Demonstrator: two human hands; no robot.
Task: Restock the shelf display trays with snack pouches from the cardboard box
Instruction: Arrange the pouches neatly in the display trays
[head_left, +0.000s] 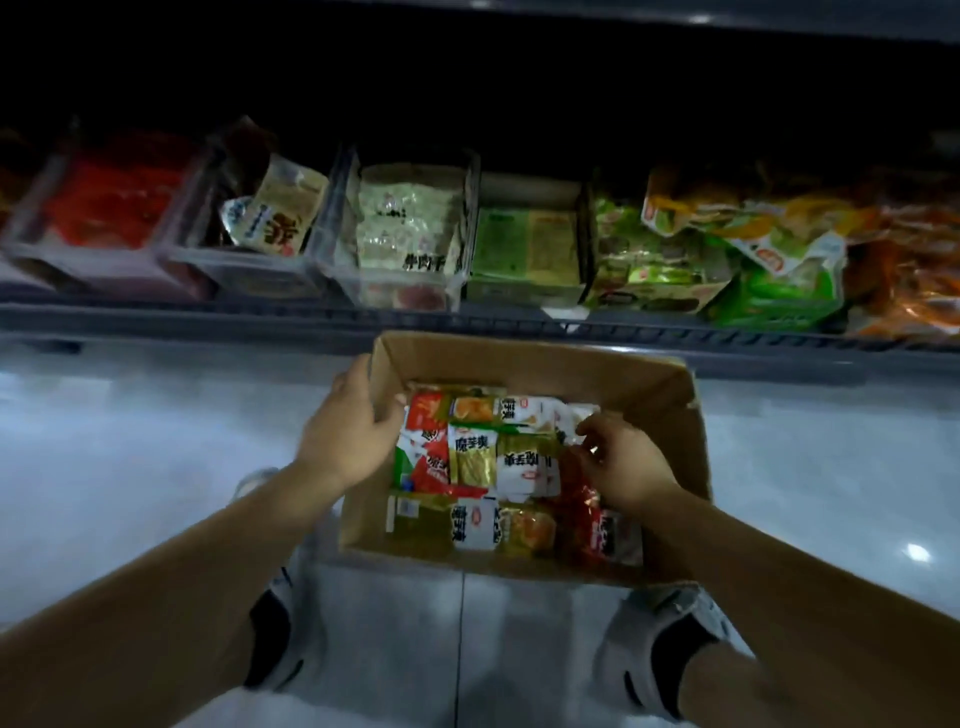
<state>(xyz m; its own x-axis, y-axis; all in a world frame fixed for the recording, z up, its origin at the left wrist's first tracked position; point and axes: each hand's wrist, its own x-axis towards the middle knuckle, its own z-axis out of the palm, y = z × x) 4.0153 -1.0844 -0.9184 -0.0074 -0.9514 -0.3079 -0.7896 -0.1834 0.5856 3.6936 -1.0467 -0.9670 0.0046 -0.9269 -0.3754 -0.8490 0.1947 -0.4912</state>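
An open cardboard box (670, 395) sits on the floor in front of the shelf, filled with several small snack pouches (470, 460) in red, white, green and gold. My left hand (349, 431) grips the box's left wall, fingers curled over the rim. Inside the box at the right, my right hand (621, 465) has its fingers curled, pinching at white and red pouches (574, 486). Above the box, clear display trays (332, 208) on the low shelf hold stacked pouches.
The shelf's grey front rail (260, 317) runs across just beyond the box. Loose green and orange bags (769, 249) pile up on the shelf at the right. My two feet in white shoes (670, 639) stand on the pale tiled floor behind the box.
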